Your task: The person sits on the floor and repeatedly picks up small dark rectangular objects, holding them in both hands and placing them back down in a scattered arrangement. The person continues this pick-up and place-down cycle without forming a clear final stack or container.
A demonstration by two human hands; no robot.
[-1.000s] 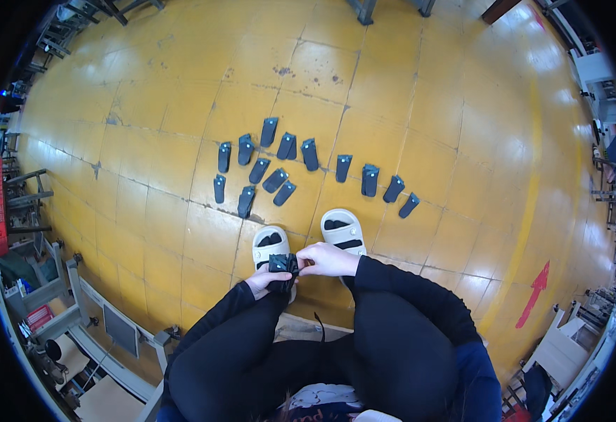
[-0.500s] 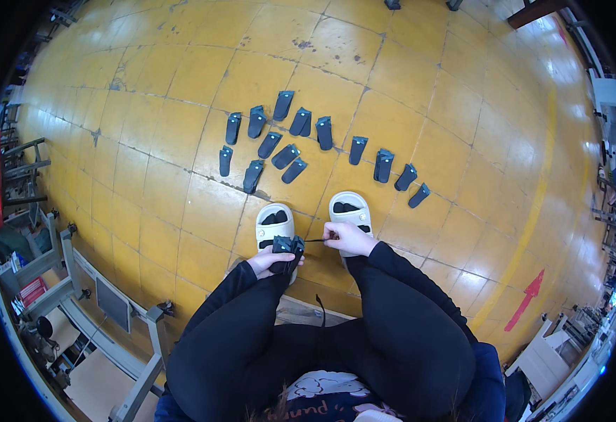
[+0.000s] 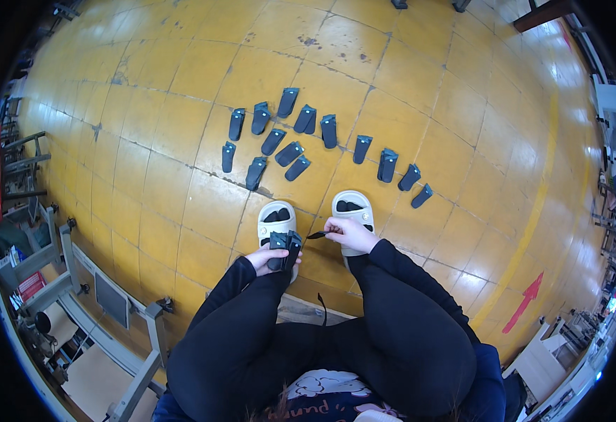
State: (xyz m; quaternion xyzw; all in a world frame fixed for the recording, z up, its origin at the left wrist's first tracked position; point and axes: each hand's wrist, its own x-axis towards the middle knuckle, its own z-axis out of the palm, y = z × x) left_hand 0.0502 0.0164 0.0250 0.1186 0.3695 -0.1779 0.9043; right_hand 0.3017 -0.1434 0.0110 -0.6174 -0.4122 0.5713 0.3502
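Observation:
My left hand (image 3: pixel 260 260) is closed around a small bundle of dark flat pieces with teal ends (image 3: pixel 285 247), held over the toe of the left cream slide sandal (image 3: pixel 277 214). My right hand (image 3: pixel 350 235) pinches a short thin black strip (image 3: pixel 317 235), its free end pointing toward the bundle with a narrow gap between. Behind that hand is the right cream slide sandal (image 3: pixel 352 204). Ahead of my feet, several similar dark rounded pieces with teal ends (image 3: pixel 287 104) lie scattered on the floor, some overlapping in stacks. Their exact kind is not clear.
Yellow tiled floor (image 3: pixel 160 148) spreads ahead, with worn spots. A red arrow (image 3: pixel 524 302) and a yellow line mark its right side. Metal frames (image 3: pixel 155 337) with a grey panel stand close at left; white machine tables (image 3: pixel 543 359) stand at right.
The black strip in my right hand now shows a wider dark end, apart from the bundle. Both hands stay nearly in place; the whole view has shifted slightly.

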